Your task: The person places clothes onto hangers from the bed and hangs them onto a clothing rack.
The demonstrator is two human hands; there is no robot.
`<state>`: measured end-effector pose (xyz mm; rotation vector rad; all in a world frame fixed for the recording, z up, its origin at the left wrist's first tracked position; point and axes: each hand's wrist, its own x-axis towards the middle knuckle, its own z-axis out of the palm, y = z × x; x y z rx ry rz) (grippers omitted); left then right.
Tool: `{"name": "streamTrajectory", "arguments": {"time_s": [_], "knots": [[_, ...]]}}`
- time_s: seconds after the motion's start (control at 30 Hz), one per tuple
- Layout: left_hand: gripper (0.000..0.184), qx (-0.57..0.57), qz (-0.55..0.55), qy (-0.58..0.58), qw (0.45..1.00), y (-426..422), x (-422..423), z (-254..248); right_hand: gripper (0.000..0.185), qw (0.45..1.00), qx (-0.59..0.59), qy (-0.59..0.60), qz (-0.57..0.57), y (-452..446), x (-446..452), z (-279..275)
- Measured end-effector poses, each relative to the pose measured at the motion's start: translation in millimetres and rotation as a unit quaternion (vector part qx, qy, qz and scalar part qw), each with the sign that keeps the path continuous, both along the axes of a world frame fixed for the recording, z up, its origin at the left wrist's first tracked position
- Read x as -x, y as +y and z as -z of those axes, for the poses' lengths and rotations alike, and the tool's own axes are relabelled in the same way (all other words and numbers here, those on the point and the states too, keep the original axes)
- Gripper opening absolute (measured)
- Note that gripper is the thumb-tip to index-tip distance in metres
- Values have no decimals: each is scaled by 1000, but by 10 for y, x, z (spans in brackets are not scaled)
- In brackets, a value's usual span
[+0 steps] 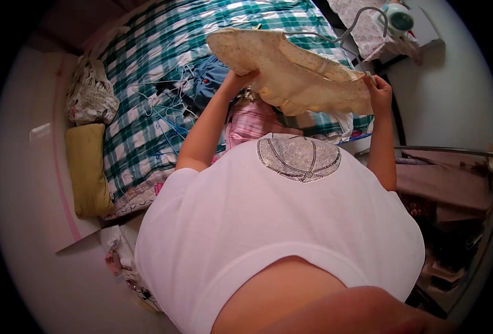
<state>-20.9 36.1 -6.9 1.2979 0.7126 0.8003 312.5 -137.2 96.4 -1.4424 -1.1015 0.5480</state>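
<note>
A cream garment point(307, 75) with a faint small print is stretched between my two hands above the bed. My left hand point(242, 82) is closed on its lower left edge, the fingers partly hidden by the cloth. At the opposite end, my right hand point(379, 92) pinches a corner of the fabric. A grey hanger point(344, 39) shows along the garment's upper edge, its curved hook rising to the right. How far the hanger sits inside the cloth is hidden.
Blue and white hangers point(171, 119) lie tangled on the green checked bedspread point(141, 55) beside blue clothing point(206, 83). Pink checked cloth point(255, 119) is nearer me. A yellow pillow point(88, 170) stands at the left edge. A metal rail point(447, 150) runs along the right.
</note>
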Motion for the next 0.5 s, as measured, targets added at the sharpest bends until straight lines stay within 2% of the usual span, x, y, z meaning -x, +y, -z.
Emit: {"name": "streamTrajectory", "arguments": {"time_s": [0.17,0.27,0.4,0.5], "knots": [[30,80,-8,-34,996,-53,1,39,27,996,54,-2,67,-260,-67,151],[29,42,9,34,998,-191,38,92,30,992,78,4,100,-409,36,306],[31,59,80,1,995,-272,197,132,31,991,53,64,101,-615,134,532],[31,-1,109,95,990,-441,307,-41,29,992,52,57,105,-743,180,474]]}}
